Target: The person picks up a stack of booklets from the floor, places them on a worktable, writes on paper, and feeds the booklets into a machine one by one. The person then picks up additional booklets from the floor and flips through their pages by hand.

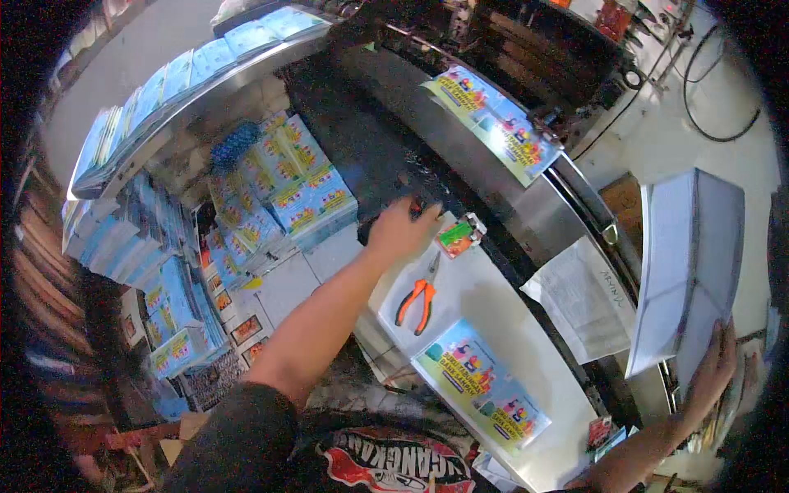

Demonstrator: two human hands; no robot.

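My left hand [403,226] reaches to the far end of a white work surface [526,337]. Its fingers curl round something dark that I cannot make out. Close to it lie a small green and red packet [459,237] and pliers [421,293] with orange and black handles. Nearer my body, a printed sheet [481,382] with two matching cartoon panels rests on the same surface. At the right, my right hand [713,361] grips the lower edge of a tall white stack of paper [690,255], its thumb partly hidden.
Printed stacks [308,201] stand at the left, with more piles [177,316] below a metal shelf [189,107] of booklets. Another printed sheet [497,123] sits on the machine [526,49] ahead. A handwritten paper wrapper [579,300] lies beside the white stack.
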